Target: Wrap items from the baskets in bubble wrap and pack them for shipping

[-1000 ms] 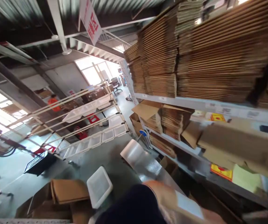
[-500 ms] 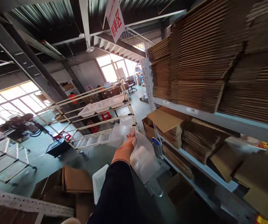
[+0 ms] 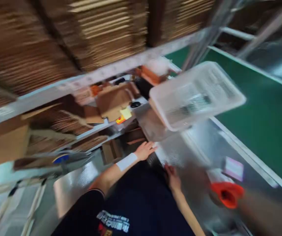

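Note:
My left hand (image 3: 145, 150) reaches over the edge of a grey table, fingers stretched out and a white band (image 3: 127, 162) round the forearm. Nothing shows in its grasp. Close by, my right hand (image 3: 172, 177) is low over the same grey tabletop (image 3: 195, 173); motion blur smears its fingers, so I cannot make out whether they hold anything. A translucent white plastic basket (image 3: 197, 95) stands tilted in view beyond both hands. Under my left arm lies a shiny, pebbled sheet (image 3: 74, 183), its material unclear.
Shelves (image 3: 101, 70) hold stacks of flat cardboard (image 3: 109, 29). An open carton (image 3: 115, 101) and a small yellow item (image 3: 124, 115) sit on the lower shelf. On the table are an orange object (image 3: 227, 194) and a pink-edged white packet (image 3: 233, 168). A green surface (image 3: 259, 118) borders it.
My view has swung right, from the aisle to the table. The outstretched hand no longer holds the clear bubble wrap it gripped earlier. Both hands are now in view.

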The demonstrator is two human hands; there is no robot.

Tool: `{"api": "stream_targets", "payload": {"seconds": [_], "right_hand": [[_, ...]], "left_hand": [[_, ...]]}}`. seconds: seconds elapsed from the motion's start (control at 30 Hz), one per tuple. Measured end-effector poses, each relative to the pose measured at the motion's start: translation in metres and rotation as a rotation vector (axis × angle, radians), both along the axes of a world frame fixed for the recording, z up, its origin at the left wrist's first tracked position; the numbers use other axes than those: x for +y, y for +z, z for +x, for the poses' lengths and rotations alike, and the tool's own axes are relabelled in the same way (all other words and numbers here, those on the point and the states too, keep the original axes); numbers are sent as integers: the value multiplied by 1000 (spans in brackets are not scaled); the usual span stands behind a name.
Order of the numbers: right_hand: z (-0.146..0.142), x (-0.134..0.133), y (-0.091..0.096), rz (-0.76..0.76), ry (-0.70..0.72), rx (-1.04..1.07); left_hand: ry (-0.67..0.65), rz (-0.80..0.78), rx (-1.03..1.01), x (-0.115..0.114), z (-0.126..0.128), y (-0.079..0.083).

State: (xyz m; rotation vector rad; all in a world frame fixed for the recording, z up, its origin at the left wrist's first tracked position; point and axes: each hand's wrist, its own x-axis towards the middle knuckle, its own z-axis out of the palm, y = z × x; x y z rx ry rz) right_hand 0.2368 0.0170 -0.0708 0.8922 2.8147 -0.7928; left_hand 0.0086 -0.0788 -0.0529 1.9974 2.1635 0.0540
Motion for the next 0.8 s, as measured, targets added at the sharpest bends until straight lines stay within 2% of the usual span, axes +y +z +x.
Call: {"api": "stream_targets", "payload": {"seconds": [0.03,0.1,0.2,0.3,0.4,0.5,0.57,0.6,0.67,0.73,0.8], "right_hand": [[20,2,-6,-16,-63,-47],[40,4,-17,-73,-133,-93],[54,8,-13,-180,-154,0],[82,13,20,-308,-191,235],[124,26,68,-506,-222,511],[160,63,106,-705,-193,653],[172,105,116,-719,-239,688],[176,130,116,-673,-323,691],[179,182,108,-487,-611,633],[180,227,91,-271,-904,435],[179,259,70,-131,-1050,167]], "left_hand": [[-83,-44,-6,18,4,-1],[-201,-130,2,42,11,-2],[-238,-176,-16,51,18,6],[-160,-91,-190,45,21,34],[-6,25,-551,39,25,79],[160,113,-794,48,39,124],[280,193,-817,68,57,140],[334,235,-813,83,67,141],[415,308,-808,118,85,131],[456,330,-803,156,99,108],[471,289,-728,187,105,80]]}}
